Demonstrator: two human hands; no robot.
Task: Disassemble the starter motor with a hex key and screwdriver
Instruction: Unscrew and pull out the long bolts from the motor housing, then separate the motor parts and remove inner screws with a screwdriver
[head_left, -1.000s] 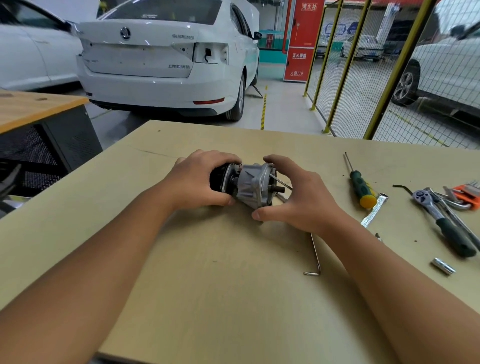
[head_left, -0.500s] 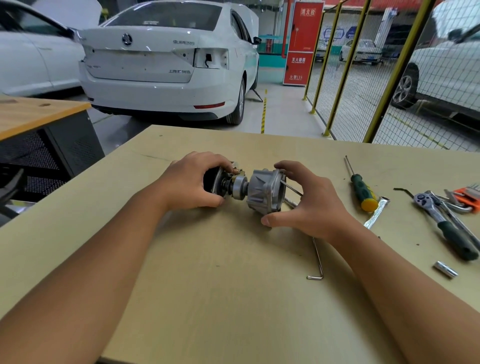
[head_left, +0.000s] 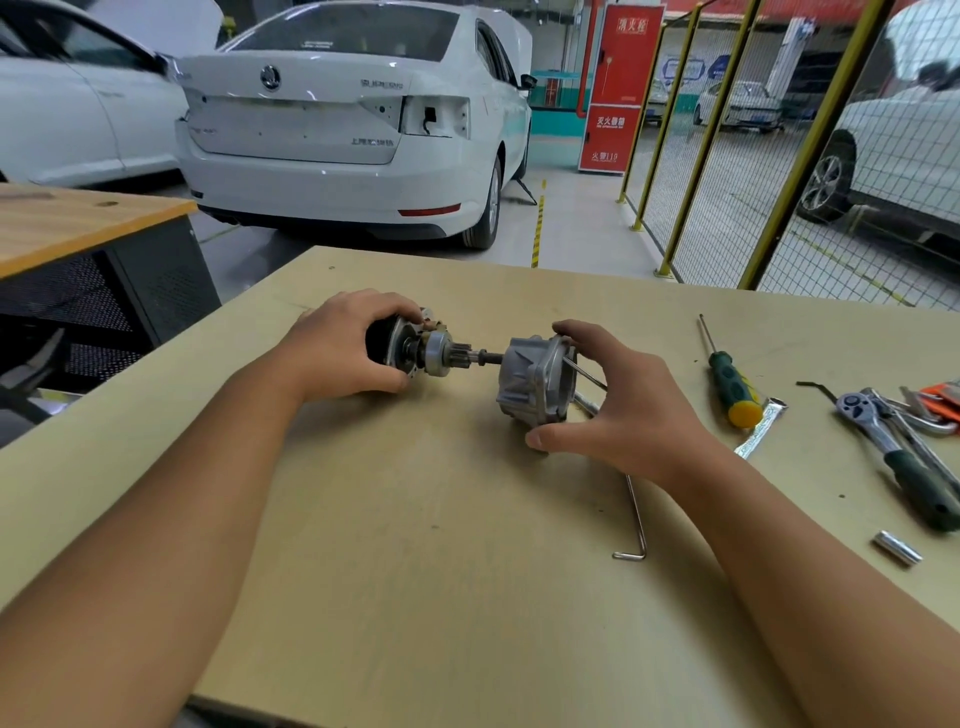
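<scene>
**Starter motor split, axis left-right**

Motor body (head_left: 387, 347) is being gripped by left hand (head_left: 343, 349), pinion shaft pointing right. Drive-end housing (head_left: 530, 378) is being clasped by right hand (head_left: 621, 402), just off shaft tip. Both over plywood bench (head_left: 415, 545); hex key (head_left: 635, 519), screwdriver (head_left: 727, 379) lying alongside. Workshop w/ white sedan (head_left: 343, 119) behind.

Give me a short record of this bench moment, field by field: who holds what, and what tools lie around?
left hand: left hand grips the motor body, pinion shaft pointing right
right hand: right hand grips the grey end housing
state of parts: housing nearly off, only the shaft tip at its mouth
hex key: hex key lies on the table by the right wrist
screwdriver: green screwdriver lies to the right, untouched
other tools: ratchet wrench, small socket
</scene>
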